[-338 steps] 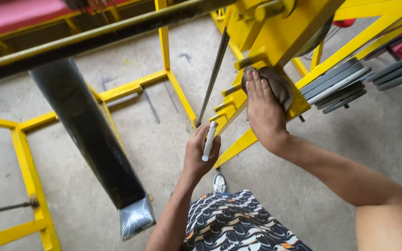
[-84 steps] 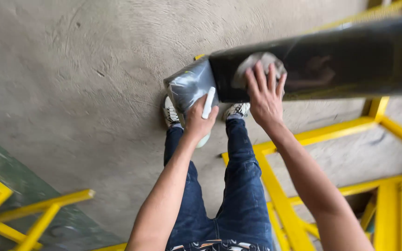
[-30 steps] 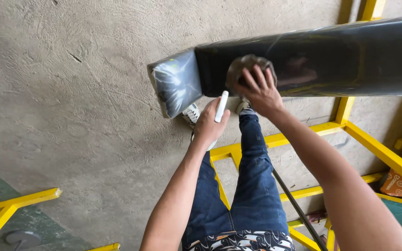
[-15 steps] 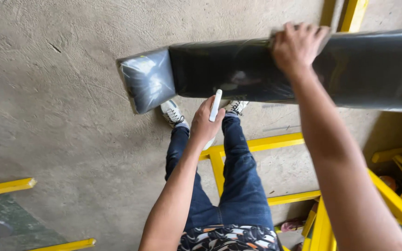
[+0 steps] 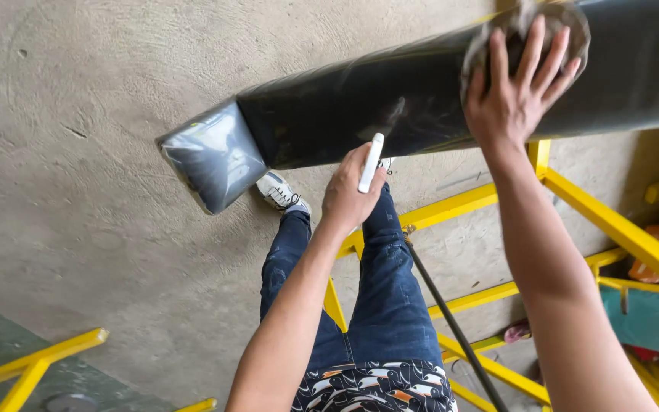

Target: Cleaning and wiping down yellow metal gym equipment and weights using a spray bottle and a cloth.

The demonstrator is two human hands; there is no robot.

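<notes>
Hands split the wiping: the left hand (image 5: 352, 194) grips a white bottle (image 5: 370, 162) just under the black pad (image 5: 421, 99), while the right hand (image 5: 516, 95) should press its grey rag (image 5: 528, 27) flat, fingers spread, in long overlapping strokes (no containers besides the bottle, contents unseen).
</notes>
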